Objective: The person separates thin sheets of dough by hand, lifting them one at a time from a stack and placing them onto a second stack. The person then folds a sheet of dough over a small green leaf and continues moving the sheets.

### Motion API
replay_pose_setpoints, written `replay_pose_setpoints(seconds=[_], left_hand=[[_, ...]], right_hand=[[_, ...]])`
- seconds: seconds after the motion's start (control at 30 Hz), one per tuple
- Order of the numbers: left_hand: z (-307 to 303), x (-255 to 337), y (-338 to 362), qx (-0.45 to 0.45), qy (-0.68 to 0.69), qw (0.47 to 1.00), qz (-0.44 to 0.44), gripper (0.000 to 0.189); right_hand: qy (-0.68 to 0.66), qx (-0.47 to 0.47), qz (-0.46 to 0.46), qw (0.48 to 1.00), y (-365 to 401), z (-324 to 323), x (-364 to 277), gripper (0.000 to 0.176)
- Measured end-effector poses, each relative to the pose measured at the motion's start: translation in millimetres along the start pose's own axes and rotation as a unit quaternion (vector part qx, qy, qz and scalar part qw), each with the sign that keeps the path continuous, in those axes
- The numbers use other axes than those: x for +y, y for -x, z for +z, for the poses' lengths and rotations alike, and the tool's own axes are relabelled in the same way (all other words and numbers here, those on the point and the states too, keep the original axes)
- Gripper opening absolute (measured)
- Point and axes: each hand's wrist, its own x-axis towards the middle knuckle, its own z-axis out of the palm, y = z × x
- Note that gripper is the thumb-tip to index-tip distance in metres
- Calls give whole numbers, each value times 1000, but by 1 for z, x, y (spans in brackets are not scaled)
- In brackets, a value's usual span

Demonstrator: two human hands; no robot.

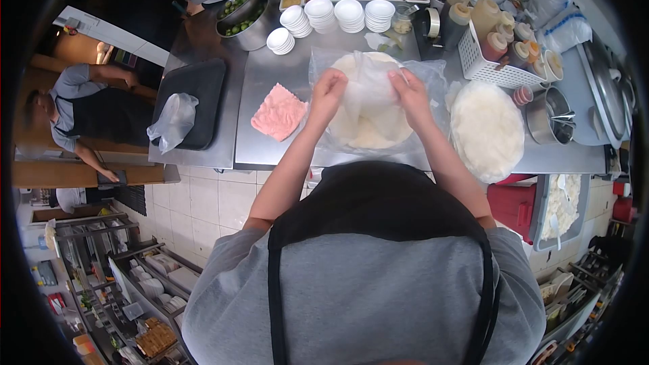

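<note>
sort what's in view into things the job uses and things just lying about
In the job:
plastic sheet, pinched by left hand and right hand
pale round disc beneath
perhaps whitish round pile at right

Lying about:
pink cloth
stacked white dishes
squeeze bottles
black tray

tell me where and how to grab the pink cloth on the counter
Probably pinch the pink cloth by its left corner from above, coming from the left. It lies flat and seems soft, so an edge should lift easily. Bare counter borders that side, while the left arm passes close on the right. The left hand is nearer, but pinches plastic.
</note>
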Motion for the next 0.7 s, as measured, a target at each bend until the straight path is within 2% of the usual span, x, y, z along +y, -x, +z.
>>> replay_pose_setpoints(seconds=[0.07,0.13,0.2,0.27,0.33,0.37,0.43,0.5,0.6,0.67,0.7], left_hand=[[8,4,2,-1,-18,1000,-16,13],[16,14,6,28,-193,980,37,13],[16,23,5,59,-225,971,61,14],[14,24,2,89,-255,959,84,15],[6,22,-2,139,-309,923,184,16],[0,20,-5,139,-309,923,183,16],[-10,16,-11,202,-272,926,165,15],[-17,19,-12,196,-269,931,149,15],[-16,27,-12,165,-249,944,143,15],[-11,37,-9,142,-232,950,154,16],[-7,44,-7,90,-232,956,158,15]], right_hand=[[0,-27,4,1000,-2,0,5,20],[16,-26,-16,999,-2,0,8,19],[32,-26,-37,998,-1,0,7,18],[48,6,-7,999,1,-3,4,18],[17,27,0,999,1,-6,5,18],[-15,47,7,999,2,-7,6,19],[-49,41,8,998,-4,-17,20,20],[-84,35,10,996,-2,-16,19,21],[-106,-7,44,993,5,-19,17,21],[42,-208,45,976,5,-23,17,22],[42,-209,45,976,5,-22,11,22]])
